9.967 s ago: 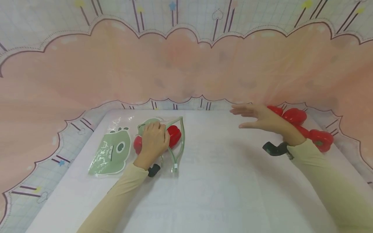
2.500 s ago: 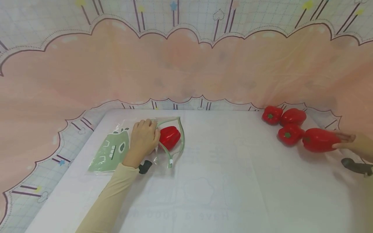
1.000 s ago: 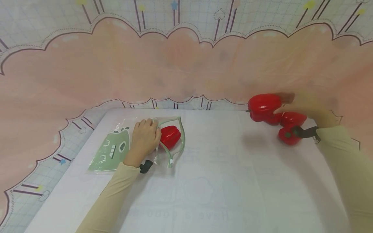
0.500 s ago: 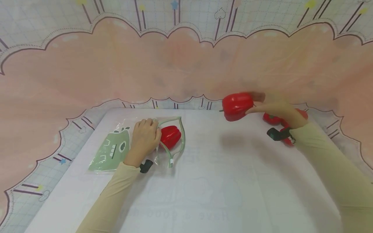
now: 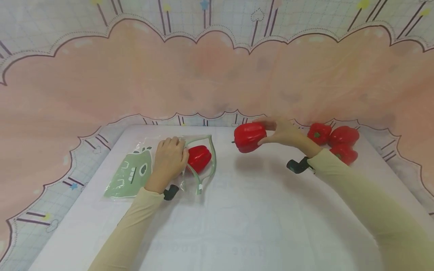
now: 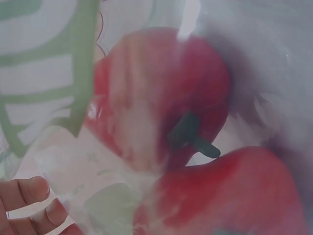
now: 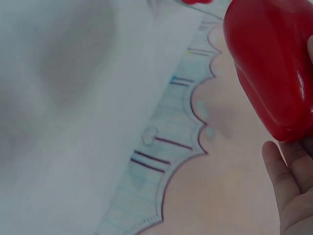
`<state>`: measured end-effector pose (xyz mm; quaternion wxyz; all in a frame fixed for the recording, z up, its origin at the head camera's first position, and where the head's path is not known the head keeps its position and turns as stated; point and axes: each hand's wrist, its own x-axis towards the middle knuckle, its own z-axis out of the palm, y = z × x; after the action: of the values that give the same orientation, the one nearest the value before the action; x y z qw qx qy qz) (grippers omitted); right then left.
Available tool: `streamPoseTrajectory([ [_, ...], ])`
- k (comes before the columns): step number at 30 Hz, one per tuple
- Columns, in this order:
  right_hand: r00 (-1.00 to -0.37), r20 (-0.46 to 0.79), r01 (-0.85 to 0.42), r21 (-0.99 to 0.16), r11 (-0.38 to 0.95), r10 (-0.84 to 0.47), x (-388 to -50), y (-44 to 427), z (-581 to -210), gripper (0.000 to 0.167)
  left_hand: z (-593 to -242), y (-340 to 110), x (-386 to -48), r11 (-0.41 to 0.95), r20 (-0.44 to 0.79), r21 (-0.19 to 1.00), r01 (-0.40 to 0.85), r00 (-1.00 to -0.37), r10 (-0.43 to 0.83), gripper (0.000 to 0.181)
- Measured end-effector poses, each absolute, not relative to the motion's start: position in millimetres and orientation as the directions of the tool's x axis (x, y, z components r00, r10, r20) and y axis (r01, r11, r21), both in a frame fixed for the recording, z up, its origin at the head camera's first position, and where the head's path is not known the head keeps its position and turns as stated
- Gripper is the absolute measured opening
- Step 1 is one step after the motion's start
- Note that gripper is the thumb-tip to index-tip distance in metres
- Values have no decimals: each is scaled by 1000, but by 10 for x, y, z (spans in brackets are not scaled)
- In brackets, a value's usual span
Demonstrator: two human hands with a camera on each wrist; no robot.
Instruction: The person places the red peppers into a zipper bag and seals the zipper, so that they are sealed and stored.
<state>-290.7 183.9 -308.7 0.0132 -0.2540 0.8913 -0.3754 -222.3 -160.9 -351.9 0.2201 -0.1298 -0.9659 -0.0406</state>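
My right hand grips a red bell pepper by its blunt end, with its stem pointing left. The pepper hangs above the table, right of a clear plastic slider bag printed with a green cartoon animal. The bag lies with its green-edged mouth spread toward the right. My left hand holds the bag's upper layer near the mouth, fingers bent over it. Inside the mouth lies a bell pepper. Through the plastic, the left wrist view shows a stemmed pepper and another pepper touching or nearly touching.
Three more red bell peppers sit grouped at the table's back right corner. The white table meets a patterned peach and blue cloth at the back and sides. A white slider sits on the bag's green zip.
My right hand took a pepper from the right-hand group, lifted it over the others and carried it left, now lower and nearer the bag. Lately my left hand has stayed on the bag.
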Motion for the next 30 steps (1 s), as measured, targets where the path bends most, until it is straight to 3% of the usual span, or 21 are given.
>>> streamPoseTrajectory([
  [15,-905,138,-342,-798,497,-402,-2834,1282,-3509,66,-3533,-1598,-2230,959,460,19,282,-854,242,35],
  [22,-921,120,-311,-800,514,-371,-2787,1162,-3692,63,-3522,-1579,-2227,962,444,20,272,-865,235,35],
  [30,-929,120,-303,-792,530,-351,-2752,1100,-3814,62,-3562,-1586,-2245,952,497,13,304,-828,258,32],
])
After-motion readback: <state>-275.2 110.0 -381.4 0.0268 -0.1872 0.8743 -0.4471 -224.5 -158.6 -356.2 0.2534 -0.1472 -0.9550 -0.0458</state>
